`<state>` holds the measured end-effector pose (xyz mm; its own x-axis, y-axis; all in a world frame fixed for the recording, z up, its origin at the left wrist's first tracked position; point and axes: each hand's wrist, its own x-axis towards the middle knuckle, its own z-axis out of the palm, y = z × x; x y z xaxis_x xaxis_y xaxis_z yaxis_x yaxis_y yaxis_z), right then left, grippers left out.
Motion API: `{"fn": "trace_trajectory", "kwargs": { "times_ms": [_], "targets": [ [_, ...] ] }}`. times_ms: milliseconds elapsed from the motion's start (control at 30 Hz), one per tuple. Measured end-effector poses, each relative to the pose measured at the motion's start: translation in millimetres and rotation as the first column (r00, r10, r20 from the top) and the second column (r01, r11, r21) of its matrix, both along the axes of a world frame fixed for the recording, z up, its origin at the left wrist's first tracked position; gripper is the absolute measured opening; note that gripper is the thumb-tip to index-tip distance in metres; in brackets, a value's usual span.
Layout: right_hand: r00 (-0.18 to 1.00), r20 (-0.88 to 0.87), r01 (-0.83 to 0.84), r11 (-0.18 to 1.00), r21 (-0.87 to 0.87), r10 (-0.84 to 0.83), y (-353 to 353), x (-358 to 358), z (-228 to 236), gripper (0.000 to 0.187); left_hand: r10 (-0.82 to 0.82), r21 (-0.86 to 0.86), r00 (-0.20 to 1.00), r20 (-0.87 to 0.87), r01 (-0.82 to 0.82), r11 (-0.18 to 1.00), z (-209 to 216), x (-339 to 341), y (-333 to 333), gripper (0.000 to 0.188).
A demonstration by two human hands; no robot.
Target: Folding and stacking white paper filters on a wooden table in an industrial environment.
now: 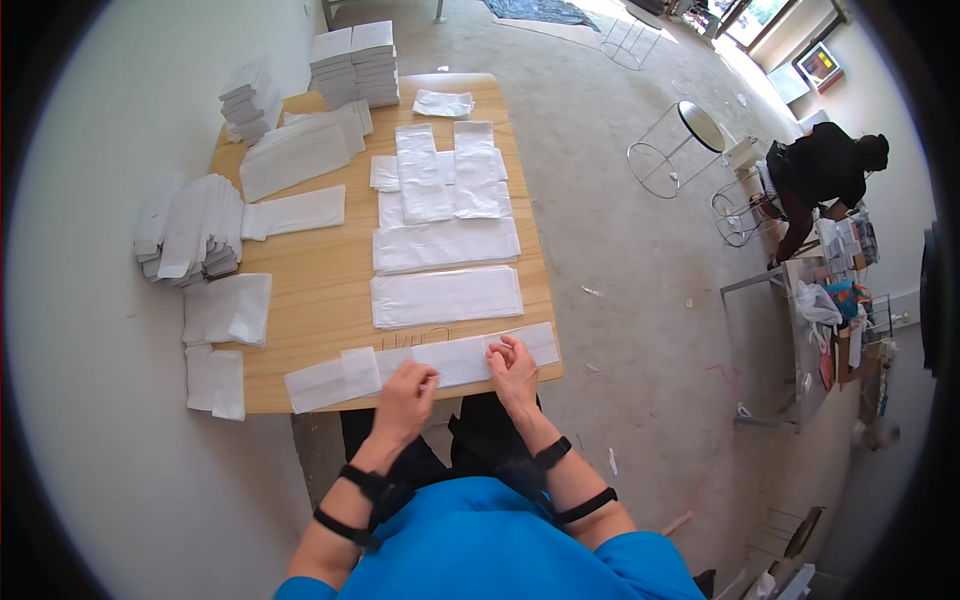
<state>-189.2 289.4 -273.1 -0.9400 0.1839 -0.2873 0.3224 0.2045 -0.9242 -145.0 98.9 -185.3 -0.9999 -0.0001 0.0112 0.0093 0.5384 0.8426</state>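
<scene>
Left hand [407,398] at near edge of white strip [455,359], fingers curled in, thumb close to index; cannot tell if it pinches paper. Right hand [513,375] over strip's right part, fingers bent, tips on or just above the paper; cannot tell if it grips. Strip is long, lying slightly slanted along near edge of tabletop [315,282], right end by the near right corner. Small sheet [360,371] just left of left hand, more white paper running on leftward from it. Dark marks [415,338] on the wood just beyond strip. Past them a neat stack [445,297] of white sheets, then a layered pile [445,248], two narrow packs [423,175] on top, side by side, pointing away. Folded packet [443,103] near far edge. Left side, near to far: flat bags [230,308], heaped bundle [200,225], fanned sleeves [295,160], tall block [355,62] at the back. Black straps [345,526] on both forearms. Round stool [700,127] on floor [640,350], well apart; person [825,165] in black bent over at far right
</scene>
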Motion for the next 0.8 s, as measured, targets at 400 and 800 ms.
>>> {"fn": "trace_trajectory", "kwargs": {
  "times_ms": [400,800],
  "targets": [
    [0.993,-0.044,0.117,0.789,0.604,-0.113,77.5,-14.8,7.6,0.018,-0.147,-0.107,0.987,0.067,0.154,0.982,-69.3,-35.0,47.0,0.021],
    [0.987,-0.153,0.09,0.946,0.31,-0.043,35.3,1.6,66.7,0.017,-0.187,-0.121,0.974,0.125,0.202,0.972,-63.7,-38.0,40.0,0.038]
  ]
}}
